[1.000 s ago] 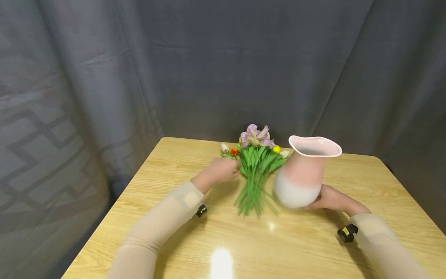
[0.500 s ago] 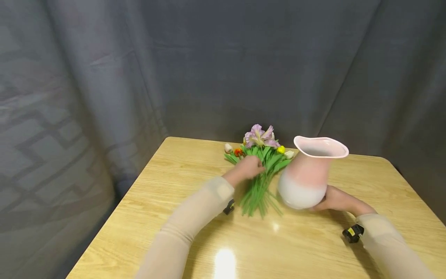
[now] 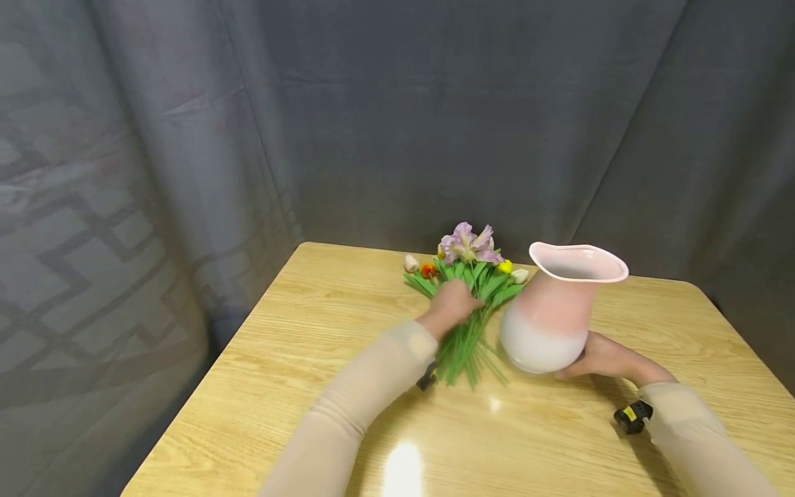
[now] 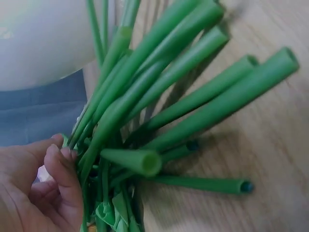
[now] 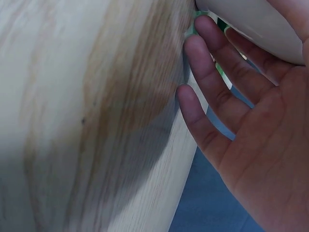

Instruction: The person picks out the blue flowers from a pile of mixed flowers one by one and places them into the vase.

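A bunch of tulips (image 3: pixel 428 270) with green stems (image 4: pixel 164 92) lies on the table. On top of it is a purple iris (image 3: pixel 468 243). My left hand (image 3: pixel 455 304) is over the upper stems; in the left wrist view its thumb and curled fingers pinch a thin stem (image 4: pixel 79 126) at the bunch's edge. To the right stands a pink and white vase (image 3: pixel 553 317) with a wavy rim, its mouth facing up. My right hand (image 3: pixel 611 359) holds the vase low on its right side, with the thumb in front and slightly bent, spread fingers (image 5: pixel 207 72) behind.
The wooden table (image 3: pixel 261 359) has rounded far corners, and a grey curtain (image 3: pixel 397 124) hangs close behind it. Yellow and white tulip heads (image 3: pixel 519 276) reach near the vase's left side. Loose stem ends point toward the table's near side.
My left hand has moved right, from beside the bunch onto its upper stems. My right hand stays at the vase. The head view has shifted slightly left.
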Motion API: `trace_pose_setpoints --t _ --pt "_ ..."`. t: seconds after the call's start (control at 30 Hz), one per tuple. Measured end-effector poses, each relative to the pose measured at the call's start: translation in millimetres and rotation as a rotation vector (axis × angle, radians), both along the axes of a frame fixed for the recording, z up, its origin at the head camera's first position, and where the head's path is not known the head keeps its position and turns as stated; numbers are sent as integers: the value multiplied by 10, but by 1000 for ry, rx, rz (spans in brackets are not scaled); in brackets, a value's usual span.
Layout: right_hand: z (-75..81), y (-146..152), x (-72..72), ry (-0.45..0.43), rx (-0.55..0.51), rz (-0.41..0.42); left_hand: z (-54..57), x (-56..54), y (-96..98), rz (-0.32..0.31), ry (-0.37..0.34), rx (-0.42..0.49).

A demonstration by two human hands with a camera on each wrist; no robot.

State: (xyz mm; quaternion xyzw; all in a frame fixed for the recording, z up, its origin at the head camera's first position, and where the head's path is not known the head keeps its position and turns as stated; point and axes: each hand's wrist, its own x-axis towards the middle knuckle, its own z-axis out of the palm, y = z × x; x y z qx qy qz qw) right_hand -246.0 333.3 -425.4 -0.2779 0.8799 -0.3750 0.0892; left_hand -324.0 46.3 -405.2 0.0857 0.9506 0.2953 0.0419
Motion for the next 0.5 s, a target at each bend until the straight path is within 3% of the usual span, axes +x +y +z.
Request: trace_pose_setpoints --t 0.27,0.4,0.5 --pt "46 -8 -11 0 35 -16 10 19 100 69 93 -210" --pt "15 0 -3 -6 24 -9 -20 38 109 70 113 -192" --pt "-4 7 13 -11 14 -12 -47 58 93 59 111 -104"
